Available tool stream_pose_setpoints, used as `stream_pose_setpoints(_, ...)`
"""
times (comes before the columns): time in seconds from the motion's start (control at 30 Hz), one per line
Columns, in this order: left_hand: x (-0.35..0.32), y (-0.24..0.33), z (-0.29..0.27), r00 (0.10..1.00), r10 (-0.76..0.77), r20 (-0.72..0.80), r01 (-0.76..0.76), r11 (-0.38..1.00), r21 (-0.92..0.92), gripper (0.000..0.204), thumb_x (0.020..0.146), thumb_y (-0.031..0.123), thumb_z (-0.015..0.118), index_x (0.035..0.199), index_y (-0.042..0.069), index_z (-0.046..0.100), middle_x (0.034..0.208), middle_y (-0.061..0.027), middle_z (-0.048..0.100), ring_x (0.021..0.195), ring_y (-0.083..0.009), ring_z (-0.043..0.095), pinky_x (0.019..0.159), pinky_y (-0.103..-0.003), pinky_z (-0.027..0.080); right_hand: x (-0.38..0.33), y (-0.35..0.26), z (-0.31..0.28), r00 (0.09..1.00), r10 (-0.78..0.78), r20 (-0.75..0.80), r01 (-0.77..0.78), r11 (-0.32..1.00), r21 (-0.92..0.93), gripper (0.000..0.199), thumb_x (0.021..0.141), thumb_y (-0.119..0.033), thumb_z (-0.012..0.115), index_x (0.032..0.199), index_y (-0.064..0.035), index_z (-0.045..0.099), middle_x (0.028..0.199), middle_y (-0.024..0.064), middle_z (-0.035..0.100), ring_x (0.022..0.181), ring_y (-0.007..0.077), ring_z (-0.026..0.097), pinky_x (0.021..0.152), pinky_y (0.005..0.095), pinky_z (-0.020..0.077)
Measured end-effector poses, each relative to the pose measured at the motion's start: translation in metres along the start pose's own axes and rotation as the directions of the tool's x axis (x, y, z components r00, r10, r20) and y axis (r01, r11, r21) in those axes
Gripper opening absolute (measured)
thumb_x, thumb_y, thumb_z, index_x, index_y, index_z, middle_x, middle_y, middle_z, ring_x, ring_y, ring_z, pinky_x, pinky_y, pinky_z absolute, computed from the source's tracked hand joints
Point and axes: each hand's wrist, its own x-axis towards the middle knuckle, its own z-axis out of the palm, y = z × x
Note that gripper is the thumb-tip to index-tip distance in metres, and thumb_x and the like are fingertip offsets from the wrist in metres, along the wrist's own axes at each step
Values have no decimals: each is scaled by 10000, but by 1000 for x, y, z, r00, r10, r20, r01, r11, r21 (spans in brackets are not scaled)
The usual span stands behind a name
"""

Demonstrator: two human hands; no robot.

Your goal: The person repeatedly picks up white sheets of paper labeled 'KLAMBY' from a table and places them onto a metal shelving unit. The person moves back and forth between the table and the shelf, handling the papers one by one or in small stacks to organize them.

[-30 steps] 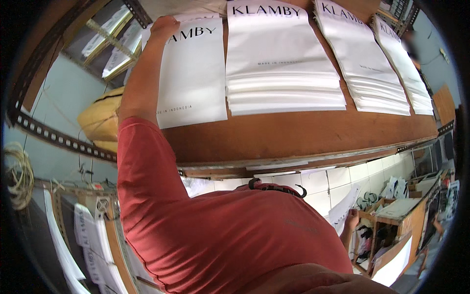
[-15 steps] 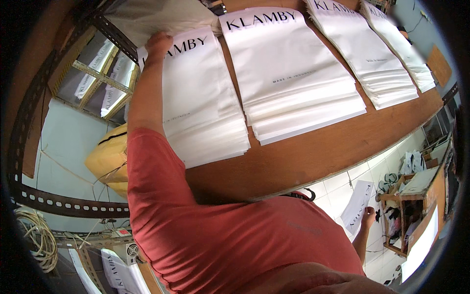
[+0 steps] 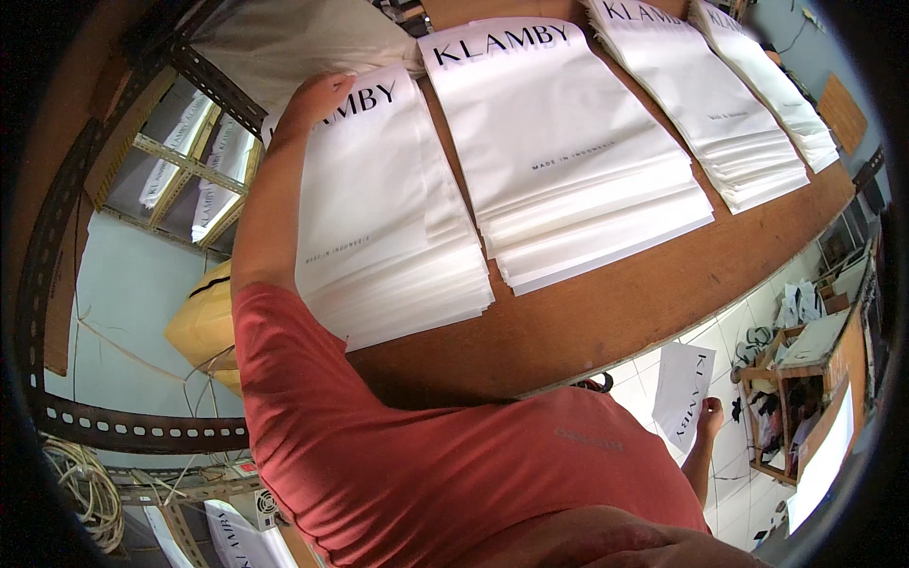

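Observation:
My left hand [image 3: 324, 93] reaches to the far edge of the leftmost stack of white printed sheets [image 3: 388, 189] on the brown table. Its fingers are closed at the top sheet's upper edge, covering part of the black lettering; the fingertips are partly hidden. Low at my right side, beyond the table's near edge, my right hand [image 3: 712, 417] grips one white printed sheet [image 3: 680, 383] by its side. That sheet hangs over the tiled floor, apart from the stacks.
More stacks fan out rightward: a wide one [image 3: 568, 123], then a narrower one [image 3: 720, 114] and another [image 3: 786, 95]. Dark perforated metal posts [image 3: 142, 426] frame the left side, near a yellow bundle [image 3: 204, 322]. A wooden shelf unit [image 3: 791, 407] stands at right.
My left hand has shifted slightly right and nearer along the stack's upper edge. The sheet in my right hand has swung more upright.

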Motion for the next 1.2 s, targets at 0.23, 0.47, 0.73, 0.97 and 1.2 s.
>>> stream_pose_setpoints(0.23, 13, 5, 14, 993, -110, 43, 101, 979, 178, 640, 969, 573, 320, 1159, 68, 663, 1192, -196, 636, 1140, -376, 580, 997, -455, 432, -3, -8, 4, 1000, 12, -15, -12, 1000, -3, 137, 855, -136, 654, 925, -19, 661, 863, 134, 694, 796, 264, 668, 752, 366, 517)
stream_pose_setpoints(0.47, 20, -10, 12, 955, 255, -151, -237, 963, 126, 595, 976, 515, 345, 1206, 47, 632, 1226, -196, 622, 1160, -360, 573, 1013, -413, 423, -3, -1, 10, 1000, -1, 21, 2, 1000, -12, 142, 861, -134, 643, 930, -10, 656, 866, 137, 692, 805, 264, 667, 760, 370, 518)
stream_pose_setpoints(0.73, 31, 72, 25, 987, 145, 63, -149, 987, 55, 539, 990, 451, 329, 1240, 58, 602, 1270, -193, 595, 1182, -377, 547, 1025, -420, 416, 0, -7, 4, 999, -37, 39, 36, 999, 21, 122, 864, -116, 636, 927, -15, 662, 872, 140, 692, 818, 278, 668, 766, 378, 519)
stream_pose_setpoints(0.97, 29, 5, 18, 967, 241, -80, -236, 969, 65, 531, 1003, 420, 314, 1308, 62, 561, 1303, -184, 576, 1223, -351, 527, 1055, -386, 401, -10, 5, -2, 999, -45, -8, 45, 999, -15, 132, 876, -135, 627, 914, -12, 660, 862, 139, 688, 814, 269, 663, 745, 374, 513)
stream_pose_setpoints(1.2, -79, -145, -11, 856, -508, 94, 421, 581, -697, 444, 862, 424, 694, 1203, 147, 631, 1039, -116, 659, 890, -200, 637, 837, -412, 501, -11, 52, -2, 998, -65, -18, 63, 995, -71, 211, 898, -225, 637, 969, -32, 684, 885, 121, 707, 799, 250, 666, 744, 369, 513)
